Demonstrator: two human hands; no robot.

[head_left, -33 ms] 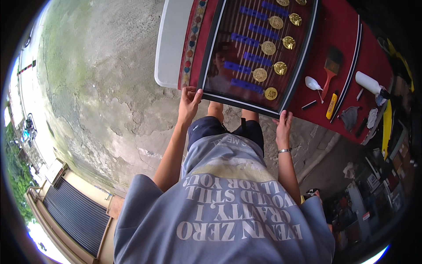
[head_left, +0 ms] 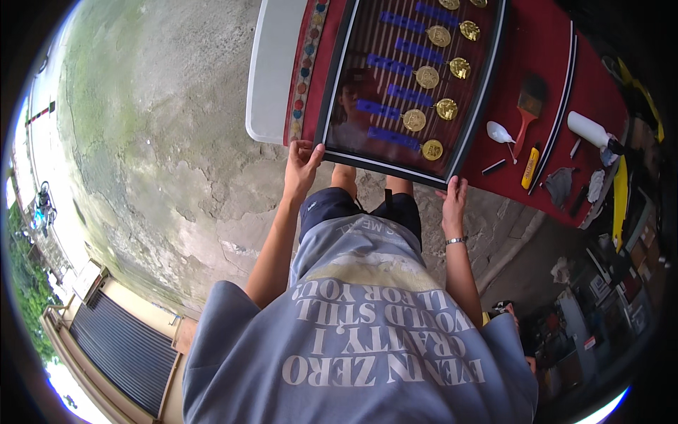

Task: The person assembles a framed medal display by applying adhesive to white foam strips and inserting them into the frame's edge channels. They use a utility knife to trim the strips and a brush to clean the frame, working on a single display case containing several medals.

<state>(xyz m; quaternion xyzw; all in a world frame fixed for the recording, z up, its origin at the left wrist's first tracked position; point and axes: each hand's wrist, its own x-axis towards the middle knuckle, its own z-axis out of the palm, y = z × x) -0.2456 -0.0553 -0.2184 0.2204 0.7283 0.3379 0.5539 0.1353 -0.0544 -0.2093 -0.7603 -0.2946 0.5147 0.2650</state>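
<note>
A dark-edged display frame [head_left: 385, 167] lies over the red-covered table, its near edge towards me. Behind its glossy front hang several gold medals [head_left: 426, 78] on blue ribbons [head_left: 390, 65], and a reflection shows in the glass. At its near left corner my left hand [head_left: 304, 161] is closed, thumb on top and fingers round the side. The near right corner is held by my right hand [head_left: 453, 194], with the fingertips against the edge. Parts of the fingers of both hands are hidden under the frame.
Right of the frame lie a paintbrush [head_left: 527, 106], a white spoon [head_left: 499, 132], a yellow cutter knife [head_left: 530, 168], a white bottle [head_left: 590, 130] and a grey rag [head_left: 559, 185]. A patterned strip [head_left: 304, 74] runs along the left. Clutter [head_left: 586, 304] stands at lower right.
</note>
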